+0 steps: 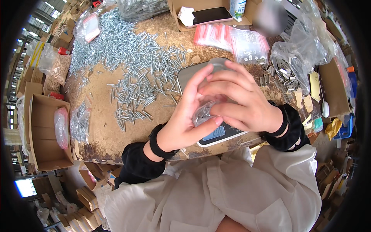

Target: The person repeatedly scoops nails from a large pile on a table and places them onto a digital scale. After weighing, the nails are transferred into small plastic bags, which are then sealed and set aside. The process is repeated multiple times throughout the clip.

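Observation:
My left hand (pixel 189 116) and my right hand (pixel 239 98) meet above a small grey digital scale (pixel 189 75) with a blue display. Both hands pinch a small clear plastic bag (pixel 203 112) that holds several silver screws. The left thumb and fingers grip the bag's left side, and the right fingers close over its top. A wide spread of loose silver screws (pixel 135 65) lies on the worn wooden table (pixel 100 127) just left of the scale. The hands hide most of the scale's platform.
A stack of empty red-edged clear bags (pixel 228 36) lies behind the scale. A clear bag of metal brackets (pixel 288 67) sits at right. A cardboard box with a phone (pixel 210 15) stands at the back; an open box (pixel 42 131) is at the left.

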